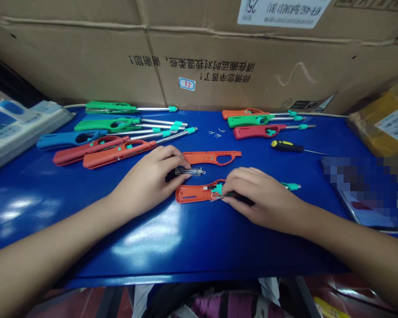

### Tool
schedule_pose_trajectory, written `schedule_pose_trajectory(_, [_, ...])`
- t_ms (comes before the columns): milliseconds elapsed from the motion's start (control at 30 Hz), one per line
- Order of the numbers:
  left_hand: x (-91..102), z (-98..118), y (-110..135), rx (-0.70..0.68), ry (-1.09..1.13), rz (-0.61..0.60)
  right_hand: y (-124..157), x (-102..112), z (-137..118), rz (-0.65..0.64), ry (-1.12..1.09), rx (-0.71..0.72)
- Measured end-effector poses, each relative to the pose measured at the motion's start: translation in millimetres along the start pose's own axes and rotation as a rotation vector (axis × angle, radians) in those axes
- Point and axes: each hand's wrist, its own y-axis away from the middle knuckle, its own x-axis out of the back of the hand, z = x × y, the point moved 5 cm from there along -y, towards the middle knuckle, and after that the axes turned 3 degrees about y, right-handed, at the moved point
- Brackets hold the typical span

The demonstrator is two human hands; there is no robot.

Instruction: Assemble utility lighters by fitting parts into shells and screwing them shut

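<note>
Between the thumb and fingers of my left hand [159,170] is a small clear gas tank [194,171] with a metal end, held just above the table. My right hand [257,194] is closed on the opened orange lighter half [189,194], near its trigger loop. Inside that half show a teal trigger piece [216,191] and a thin pale wire or tube. The lighter's tip [292,186] sticks out past my right hand; most of its barrel is hidden. Behind, the matching orange shell half [208,157] lies apart on the table.
Several assembled lighters [119,151] lie at the left, and three more [260,131] at the back right. Small screws [215,134] lie between them. A screwdriver [288,146] and a phone [368,198] are at the right. A cardboard box [199,48] walls off the back.
</note>
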Motion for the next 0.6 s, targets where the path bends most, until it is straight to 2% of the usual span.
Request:
schedule_pose_trajectory(267, [-0.6,-1,1,-0.016,-0.017,-0.017,0,3,0,0.027,-0.030,-0.004])
schedule_pose_trajectory(467, [-1.6,1,0,0.015,0.006,0.003,-2,12,2,0.159,-0.207,-0.123])
schedule_pose_trajectory(600, [0.7,12,3,0.034,0.032,0.003,-1,19,1,0.186,-0.298,-0.240])
